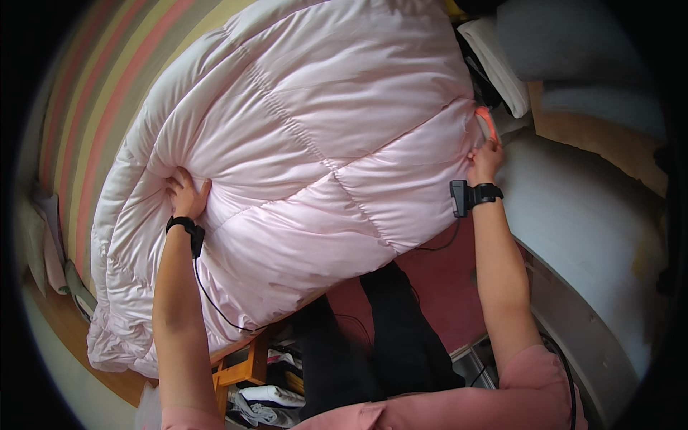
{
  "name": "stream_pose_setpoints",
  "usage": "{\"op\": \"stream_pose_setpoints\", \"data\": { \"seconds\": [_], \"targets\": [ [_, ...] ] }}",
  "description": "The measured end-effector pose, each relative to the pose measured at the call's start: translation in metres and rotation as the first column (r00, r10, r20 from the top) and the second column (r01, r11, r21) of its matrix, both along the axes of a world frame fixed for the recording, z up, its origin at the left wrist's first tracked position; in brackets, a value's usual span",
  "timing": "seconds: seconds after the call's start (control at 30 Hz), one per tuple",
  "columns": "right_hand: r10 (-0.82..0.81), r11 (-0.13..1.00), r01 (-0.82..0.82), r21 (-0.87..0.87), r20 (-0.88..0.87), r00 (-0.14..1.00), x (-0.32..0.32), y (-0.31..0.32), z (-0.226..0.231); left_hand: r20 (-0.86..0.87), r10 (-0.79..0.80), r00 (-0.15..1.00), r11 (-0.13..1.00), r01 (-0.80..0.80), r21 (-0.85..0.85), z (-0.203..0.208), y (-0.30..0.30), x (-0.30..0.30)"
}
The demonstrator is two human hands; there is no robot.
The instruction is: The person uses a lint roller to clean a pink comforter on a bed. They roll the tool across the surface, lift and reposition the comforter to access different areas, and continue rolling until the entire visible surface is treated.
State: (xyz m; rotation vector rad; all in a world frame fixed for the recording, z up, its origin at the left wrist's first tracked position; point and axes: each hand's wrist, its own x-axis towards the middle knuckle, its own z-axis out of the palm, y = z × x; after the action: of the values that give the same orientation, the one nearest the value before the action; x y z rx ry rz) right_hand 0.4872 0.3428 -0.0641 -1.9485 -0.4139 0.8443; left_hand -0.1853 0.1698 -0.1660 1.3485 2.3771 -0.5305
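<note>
A thick, pale pink quilted comforter (287,143) spreads over the bed, puffed up between its stitched seams. My left hand (185,195) presses down into it on the left side, fingers spread, making a deep dent with creases fanning out. At the comforter's right edge, my right hand (487,159) is closed, with its fingertips against the fabric. A curved orange-red piece (486,123) sticks up right beside that hand; its kind and whether I hold it are unclear. Each wrist wears a black strap with a small box and a cable.
A striped sheet (107,100) shows at the far left. Grey cushions or cloths (44,244) lie by the left bed edge. A grey-white surface (573,208) and a folded white cloth (494,64) are at right. Below the bed's wooden frame (247,367) are stored items. Underneath me is red floor (448,294).
</note>
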Motion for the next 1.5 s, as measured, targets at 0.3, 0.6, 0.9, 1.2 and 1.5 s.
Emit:
{"op": "stream_pose_setpoints", "data": {
  "seconds": [0.3, 0.6, 0.9, 1.2, 1.5],
  "targets": [
    [0.874, 0.425, -0.905, 0.004, 0.259, 0.412, -0.105, -0.250, 0.100, 0.338, 0.062, 0.939, 0.864, -0.220, 0.453, 0.084, -0.006, 0.048],
    [0.921, 0.044, -0.978, -0.206, 0.387, -0.040, -0.247, -0.246, 0.063, 0.343, 0.322, 0.883, 0.896, -0.401, 0.190, 0.192, -0.305, 0.209],
    [0.799, -0.436, -0.892, 0.121, 0.508, -0.322, -0.391, -0.262, 0.096, 0.495, 0.725, 0.478, 0.382, -0.878, 0.287, 0.156, -0.422, 0.193],
    [0.655, -0.517, -0.746, -0.420, 0.367, -0.660, -0.220, -0.166, 0.092, 0.611, 0.770, -0.185, -0.139, -0.983, -0.123, 0.095, -0.373, 0.109],
    [0.747, -0.202, -0.821, -0.534, 0.458, -0.481, -0.168, -0.204, 0.147, 0.406, 0.891, -0.203, -0.153, -0.976, -0.153, 0.065, -0.379, 0.102]
  ]
}}
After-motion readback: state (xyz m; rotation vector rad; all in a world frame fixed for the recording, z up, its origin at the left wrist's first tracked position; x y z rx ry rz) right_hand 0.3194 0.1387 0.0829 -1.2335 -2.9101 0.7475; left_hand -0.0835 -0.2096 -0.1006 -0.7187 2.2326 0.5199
